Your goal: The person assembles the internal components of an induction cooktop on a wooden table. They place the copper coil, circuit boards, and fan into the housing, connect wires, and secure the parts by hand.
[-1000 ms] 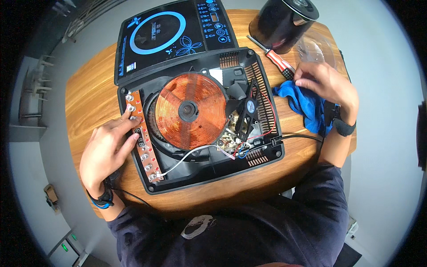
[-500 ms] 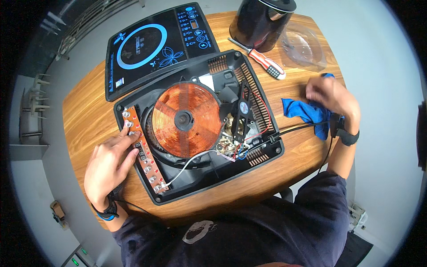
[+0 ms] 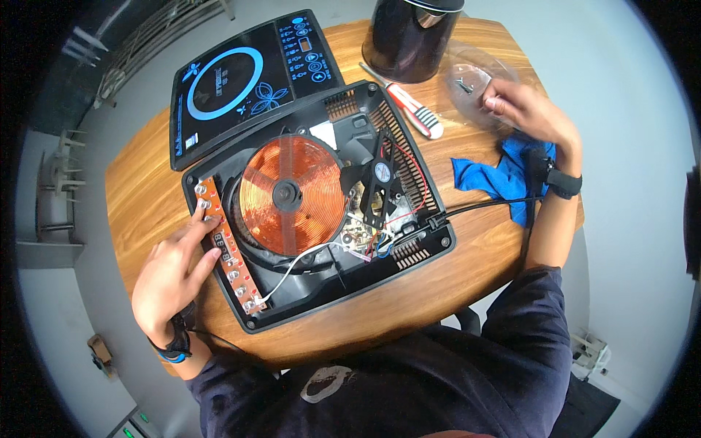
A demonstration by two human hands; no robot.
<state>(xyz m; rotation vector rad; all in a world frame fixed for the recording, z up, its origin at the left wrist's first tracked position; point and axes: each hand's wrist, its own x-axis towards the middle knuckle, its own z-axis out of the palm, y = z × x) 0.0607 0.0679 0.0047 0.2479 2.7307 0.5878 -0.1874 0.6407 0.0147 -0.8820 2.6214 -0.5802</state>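
An opened induction cooker base (image 3: 431, 252) lies in the middle of the wooden table, showing its copper coil (image 3: 292, 193) and a black fan (image 3: 380, 175). My left hand (image 3: 175, 270) lies flat at the base's left edge, fingers spread, fingertips touching the orange strip circuit board (image 3: 226, 252). My right hand (image 3: 529, 113) is at the far right, fingers curled over the rim of a clear plastic dish (image 3: 475, 77) with small screws in it. Whether those fingers pinch anything is hidden. A blue cloth (image 3: 496, 175) lies under that wrist.
The cooker's black glass top panel (image 3: 248, 80) lies at the back left. A black kettle (image 3: 409, 33) stands at the back, with a red and white screwdriver (image 3: 412, 113) beside it. A black power cord (image 3: 489, 208) runs off the table's right edge.
My right hand has moved from the blue cloth back to the clear dish. My left hand has stayed on the circuit board strip. The view has shifted a little.
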